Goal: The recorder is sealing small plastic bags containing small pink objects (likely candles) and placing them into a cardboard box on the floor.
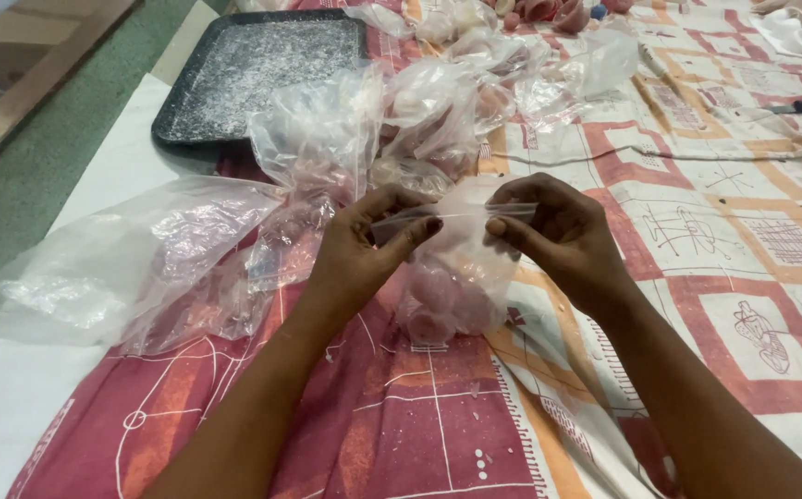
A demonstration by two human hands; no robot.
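A dark tray (pixel 262 74) is sitting far left beyond a heap of empty clear bags (pixel 142 268). My left hand (pixel 364 249) is pinching the top strip of a small clear bag (pixel 456 277) of pink round pieces, standing on the patterned cloth (pixel 743 277); my right hand (pixel 558 231) is pinching the same strip's other end

Glossy clear plastic bag (pixel 461 268), matt patterned cloth (pixel 734 268), dusty black metal tray (pixel 262 69).
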